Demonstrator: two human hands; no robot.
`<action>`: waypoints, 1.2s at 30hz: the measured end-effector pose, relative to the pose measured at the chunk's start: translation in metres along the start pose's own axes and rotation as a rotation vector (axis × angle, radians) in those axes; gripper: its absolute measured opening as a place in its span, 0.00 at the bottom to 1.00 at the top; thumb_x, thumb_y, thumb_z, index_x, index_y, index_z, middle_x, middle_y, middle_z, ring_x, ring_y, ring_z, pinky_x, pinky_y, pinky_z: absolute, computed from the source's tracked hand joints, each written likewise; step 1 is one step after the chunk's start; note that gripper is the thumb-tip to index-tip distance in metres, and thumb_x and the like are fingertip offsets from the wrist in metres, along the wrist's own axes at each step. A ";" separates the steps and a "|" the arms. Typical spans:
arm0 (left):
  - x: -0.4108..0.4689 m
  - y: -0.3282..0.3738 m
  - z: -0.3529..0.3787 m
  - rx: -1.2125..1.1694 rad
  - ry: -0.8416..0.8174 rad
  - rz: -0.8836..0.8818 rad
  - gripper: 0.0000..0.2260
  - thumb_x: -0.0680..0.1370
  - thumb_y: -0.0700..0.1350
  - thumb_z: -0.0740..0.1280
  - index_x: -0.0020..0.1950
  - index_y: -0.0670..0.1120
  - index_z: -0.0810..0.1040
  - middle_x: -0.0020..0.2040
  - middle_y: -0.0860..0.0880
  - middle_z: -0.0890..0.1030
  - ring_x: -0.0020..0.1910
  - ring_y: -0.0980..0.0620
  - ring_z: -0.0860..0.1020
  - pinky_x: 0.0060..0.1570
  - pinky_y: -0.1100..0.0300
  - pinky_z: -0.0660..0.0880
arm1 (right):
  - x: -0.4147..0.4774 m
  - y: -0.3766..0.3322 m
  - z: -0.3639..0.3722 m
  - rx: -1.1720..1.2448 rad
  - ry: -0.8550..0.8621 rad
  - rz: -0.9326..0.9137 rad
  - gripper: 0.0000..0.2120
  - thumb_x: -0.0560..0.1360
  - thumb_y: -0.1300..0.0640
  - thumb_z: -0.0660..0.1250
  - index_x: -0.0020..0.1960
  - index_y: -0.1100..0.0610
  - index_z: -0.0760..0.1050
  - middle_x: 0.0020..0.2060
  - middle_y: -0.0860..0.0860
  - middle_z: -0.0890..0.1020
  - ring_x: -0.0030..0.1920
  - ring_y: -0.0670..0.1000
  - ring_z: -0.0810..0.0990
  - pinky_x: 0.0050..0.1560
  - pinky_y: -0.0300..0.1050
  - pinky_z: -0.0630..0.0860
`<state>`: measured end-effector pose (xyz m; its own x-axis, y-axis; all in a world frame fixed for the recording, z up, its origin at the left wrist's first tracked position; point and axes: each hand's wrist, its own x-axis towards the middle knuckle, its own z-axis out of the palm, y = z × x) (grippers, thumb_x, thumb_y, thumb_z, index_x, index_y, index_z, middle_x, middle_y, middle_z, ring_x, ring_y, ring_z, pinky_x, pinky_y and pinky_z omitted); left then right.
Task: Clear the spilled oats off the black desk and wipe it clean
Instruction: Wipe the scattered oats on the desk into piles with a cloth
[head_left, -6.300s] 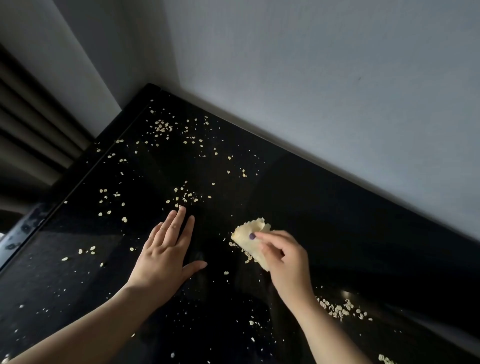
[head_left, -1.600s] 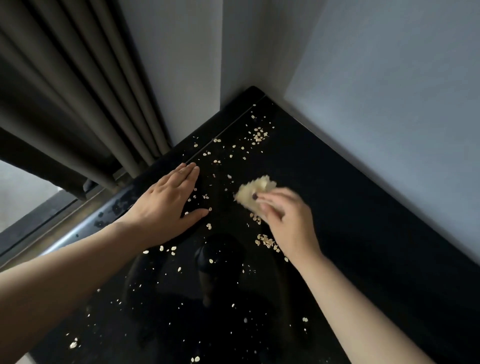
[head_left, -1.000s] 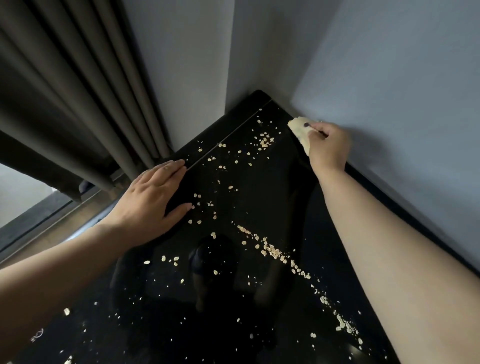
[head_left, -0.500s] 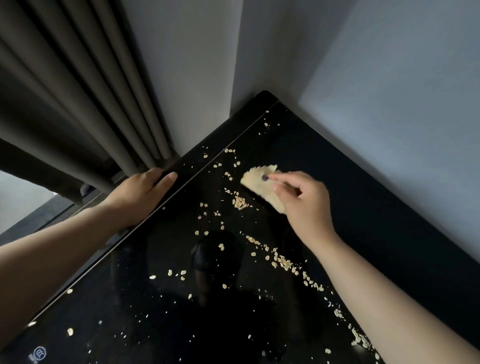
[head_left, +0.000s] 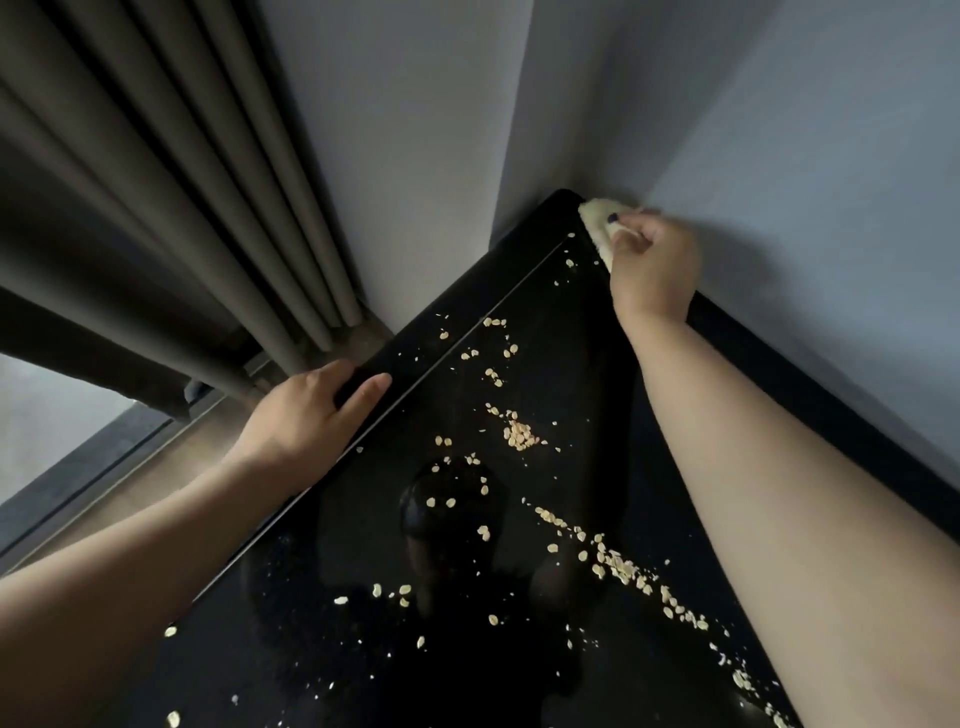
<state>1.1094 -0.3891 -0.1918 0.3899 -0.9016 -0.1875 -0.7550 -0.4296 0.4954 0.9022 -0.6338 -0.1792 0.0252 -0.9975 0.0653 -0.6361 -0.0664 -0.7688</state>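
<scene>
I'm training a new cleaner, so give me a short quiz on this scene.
1. True or false: the right hand presses the cloth into the far corner of the desk.
2. The left hand: A) grips the desk edge, B) holds the cloth, C) hangs in the air?
3. What lies scattered on the desk?
Key: 1 true; 2 A; 3 oats.
</scene>
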 end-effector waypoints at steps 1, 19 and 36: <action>0.000 0.000 0.000 0.007 0.009 0.007 0.33 0.70 0.72 0.47 0.48 0.47 0.77 0.44 0.46 0.81 0.46 0.43 0.78 0.43 0.51 0.75 | -0.010 -0.003 0.001 0.002 -0.036 -0.009 0.11 0.78 0.59 0.65 0.58 0.56 0.81 0.53 0.49 0.82 0.50 0.43 0.78 0.39 0.19 0.66; -0.001 -0.001 0.002 0.013 0.064 0.035 0.31 0.71 0.71 0.46 0.47 0.49 0.76 0.39 0.47 0.81 0.43 0.43 0.79 0.39 0.52 0.74 | -0.003 -0.031 -0.016 0.057 -0.057 -0.176 0.10 0.75 0.59 0.66 0.54 0.55 0.83 0.48 0.46 0.83 0.50 0.43 0.80 0.52 0.31 0.71; -0.002 -0.003 0.004 0.062 0.105 0.058 0.30 0.71 0.70 0.47 0.48 0.50 0.78 0.40 0.48 0.82 0.43 0.43 0.79 0.37 0.55 0.72 | -0.128 0.000 -0.034 0.022 -0.576 -0.460 0.10 0.73 0.64 0.70 0.52 0.53 0.84 0.47 0.42 0.82 0.52 0.42 0.78 0.55 0.34 0.74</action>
<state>1.1090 -0.3866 -0.1962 0.3952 -0.9160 -0.0692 -0.8076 -0.3823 0.4491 0.8729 -0.5052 -0.1654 0.6904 -0.7220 0.0444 -0.4481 -0.4751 -0.7573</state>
